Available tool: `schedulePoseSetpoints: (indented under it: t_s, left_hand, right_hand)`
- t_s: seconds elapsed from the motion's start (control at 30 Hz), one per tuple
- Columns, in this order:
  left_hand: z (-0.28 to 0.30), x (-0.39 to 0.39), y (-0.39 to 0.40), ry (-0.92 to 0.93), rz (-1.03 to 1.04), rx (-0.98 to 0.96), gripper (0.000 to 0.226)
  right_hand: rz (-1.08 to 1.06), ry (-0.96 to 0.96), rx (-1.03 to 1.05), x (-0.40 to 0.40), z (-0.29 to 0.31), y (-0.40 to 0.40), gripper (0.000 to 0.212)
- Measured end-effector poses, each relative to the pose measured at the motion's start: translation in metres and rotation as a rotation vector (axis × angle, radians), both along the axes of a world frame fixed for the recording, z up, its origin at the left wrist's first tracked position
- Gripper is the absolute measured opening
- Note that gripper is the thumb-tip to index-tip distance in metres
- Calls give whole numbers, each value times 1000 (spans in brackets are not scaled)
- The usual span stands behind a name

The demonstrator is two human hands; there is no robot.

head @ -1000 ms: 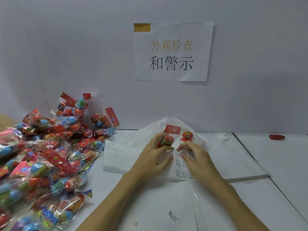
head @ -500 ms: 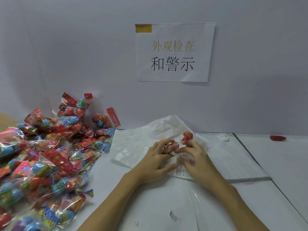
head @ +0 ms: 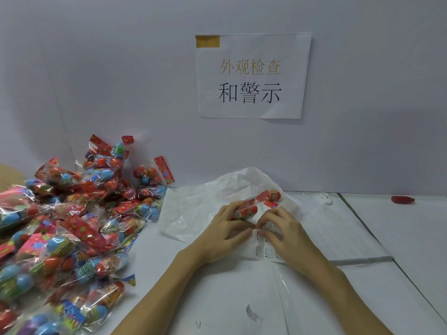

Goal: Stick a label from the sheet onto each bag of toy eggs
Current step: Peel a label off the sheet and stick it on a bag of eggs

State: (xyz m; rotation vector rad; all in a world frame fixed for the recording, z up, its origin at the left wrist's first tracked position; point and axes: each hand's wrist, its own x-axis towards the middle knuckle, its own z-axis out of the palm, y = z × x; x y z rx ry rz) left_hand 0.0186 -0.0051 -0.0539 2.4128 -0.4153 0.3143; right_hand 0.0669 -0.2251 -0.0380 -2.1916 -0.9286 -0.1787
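Holding bag of toy eggs in curled left hand | right hand fingertips pinching label sheet

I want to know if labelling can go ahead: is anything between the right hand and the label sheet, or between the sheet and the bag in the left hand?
Nothing visible. The right hand rests directly on the label sheet, and the bag of toy eggs, gripped by the left hand, lies just beyond it.

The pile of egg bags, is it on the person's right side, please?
No, the pile of egg bags lies left of the left hand.
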Motion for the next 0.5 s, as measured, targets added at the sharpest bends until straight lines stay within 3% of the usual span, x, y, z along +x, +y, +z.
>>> schedulePoseSetpoints:
  t_s: [0.13,0.5]
  left_hand:
    - [0,1,1,-22,-1,40,28]
    - [4,-1,-2,-84,-2,88,26]
  right_hand:
    - [26,-82,27,3,5,-5,14]
    - [12,-15,-66,5,7,-14,28]
